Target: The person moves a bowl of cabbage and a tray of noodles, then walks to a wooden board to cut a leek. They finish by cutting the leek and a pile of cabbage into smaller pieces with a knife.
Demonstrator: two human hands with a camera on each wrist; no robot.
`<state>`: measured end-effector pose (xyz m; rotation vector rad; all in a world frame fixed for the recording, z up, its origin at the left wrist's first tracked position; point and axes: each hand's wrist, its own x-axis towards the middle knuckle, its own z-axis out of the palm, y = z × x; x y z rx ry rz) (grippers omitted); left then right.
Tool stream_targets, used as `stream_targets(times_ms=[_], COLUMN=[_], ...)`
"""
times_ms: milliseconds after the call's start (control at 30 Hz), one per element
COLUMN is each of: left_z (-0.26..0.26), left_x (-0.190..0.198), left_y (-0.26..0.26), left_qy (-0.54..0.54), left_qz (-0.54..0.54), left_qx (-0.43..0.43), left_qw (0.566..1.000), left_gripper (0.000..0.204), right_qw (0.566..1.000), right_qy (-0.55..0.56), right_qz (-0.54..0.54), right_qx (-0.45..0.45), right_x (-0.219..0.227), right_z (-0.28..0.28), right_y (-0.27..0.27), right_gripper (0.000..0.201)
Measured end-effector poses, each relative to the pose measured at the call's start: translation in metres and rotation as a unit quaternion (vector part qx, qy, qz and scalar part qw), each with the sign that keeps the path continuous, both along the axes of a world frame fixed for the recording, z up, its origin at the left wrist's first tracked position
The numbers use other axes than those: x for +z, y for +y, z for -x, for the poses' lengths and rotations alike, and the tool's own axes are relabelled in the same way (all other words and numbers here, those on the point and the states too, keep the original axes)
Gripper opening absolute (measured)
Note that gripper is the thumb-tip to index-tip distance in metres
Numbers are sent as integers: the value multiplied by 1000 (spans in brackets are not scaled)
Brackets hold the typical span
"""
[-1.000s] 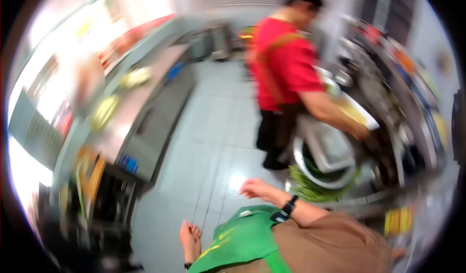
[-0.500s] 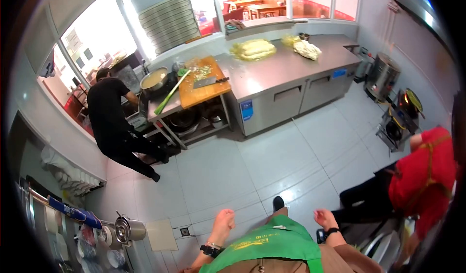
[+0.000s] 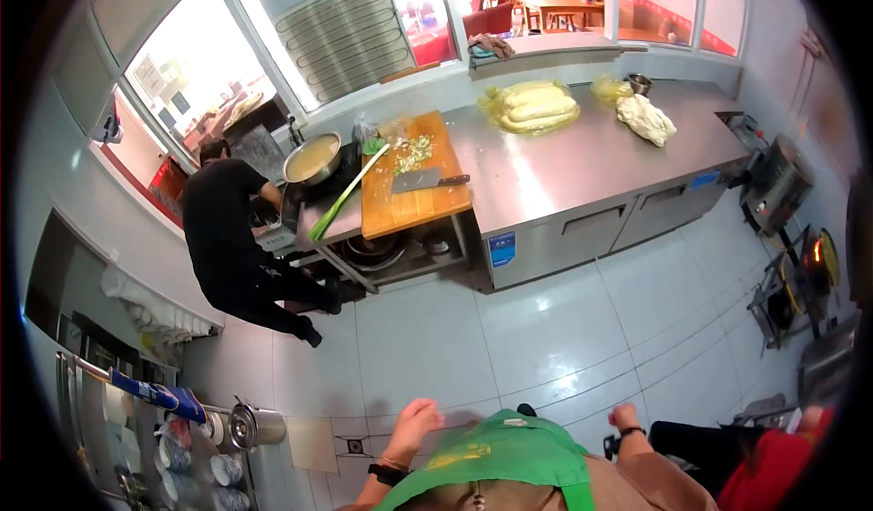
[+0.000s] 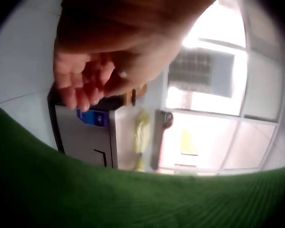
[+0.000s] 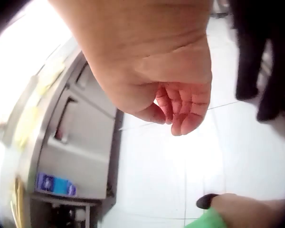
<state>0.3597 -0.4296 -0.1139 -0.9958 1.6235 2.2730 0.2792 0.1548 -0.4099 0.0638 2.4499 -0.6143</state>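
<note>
No object is held in either grip: the fingers of the left hand (image 3: pixel 415 425) and the right hand (image 3: pixel 626 416) are loosely bent over nothing, with only a narrow gap left between thumb and fingertips. The hands are held out to either side of the apron (image 3: pixel 523 456), the thing nearest to both, perhaps just for ease while nothing is carried. Farther off, the board (image 3: pixel 389 215) is set just beside the steel worktop (image 3: pixel 509 188). On it the cleaver (image 3: pixel 416 180) is laid flat with its handle turned toward the worktop, presumably so that it can be picked up readily, and chopped bits (image 3: pixel 415 154) are gathered behind the blade, as if to leave the front free. The leek (image 3: pixel 346 200) is laid lengthwise along the board's left side, probably for easy reach. The bagged vegetables (image 3: pixel 535 108) seem to be wrapped so that they are kept together. Whether the white bundle (image 3: pixel 647 120) is dough or cloth cannot be told. What is handled by the person in black (image 3: pixel 223 202) is mostly hidden, and the person in red (image 3: pixel 773 465) is cut off at the lower right. Pots (image 3: pixel 373 261) under the board are lost in shadow. In the left wrist view, the windows (image 4: pixel 209 137) are bleached by glare and the lower part is blocked by green cloth, taken to be the apron.
</note>
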Motion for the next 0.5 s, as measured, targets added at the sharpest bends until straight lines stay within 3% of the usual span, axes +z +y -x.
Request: stream_targets(times_ms=[33,67,100,167,333,500], left_z=[15,26,37,54,106,196], left_x=[3,4,4,0,-15,8], left_y=[0,-4,-14,-36,-115,-194], left_qy=[-6,-7,-2,2,-11,27], left_qz=[12,6,18,26,-6,-22], left_qx=[-15,-10,-9,-3,62,65], left_qw=[1000,1000,1000,1000,998,997], left_gripper=[21,21,20,20,18,14], right_qw=[970,940,947,946,957,920], right_qy=[194,-11,20,-15,25,-42], right_qz=[149,180,162,236,266,320], right_qx=[-9,-291,-275,-220,-113,-222], right_x=[-97,35,-2,45,92,128], right_z=[39,96,142,220,351,394], right_y=[3,-77,-96,-158,-282,-376], right_gripper=[13,12,9,7,11,18])
